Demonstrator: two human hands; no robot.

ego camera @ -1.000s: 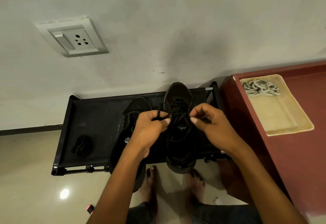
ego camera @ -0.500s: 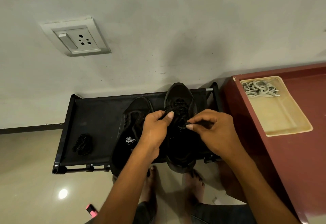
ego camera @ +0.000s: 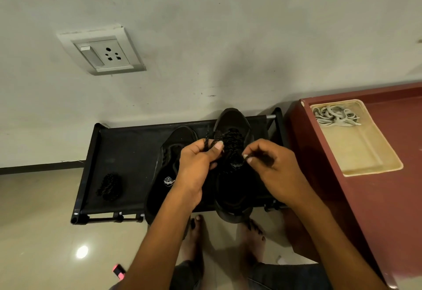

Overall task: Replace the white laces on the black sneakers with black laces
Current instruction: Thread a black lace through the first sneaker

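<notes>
— Sneakers first: where do they sit?
— Both on the black rack (ego camera: 118,152). The right sneaker (ego camera: 233,187) stands toward the rack's right end, its toe past the front edge; the left sneaker (ego camera: 164,175) lies just beside it, toward the middle.
— And the hands?
— The left hand (ego camera: 196,166) has its fingers curled round one end of the black lace (ego camera: 231,146), thumb pressed on top. The right hand (ego camera: 274,168) pinches the other end between thumb and fingertips. Both hover over the laced front of the right sneaker.
— Anything else on the rack?
— A spare black lace bundle (ego camera: 108,187) near the left end.
— The white laces (ego camera: 334,116)?
— Coiled in the far corner of a cream tray (ego camera: 365,164) on the red cabinet (ego camera: 388,221), right of the rack.
</notes>
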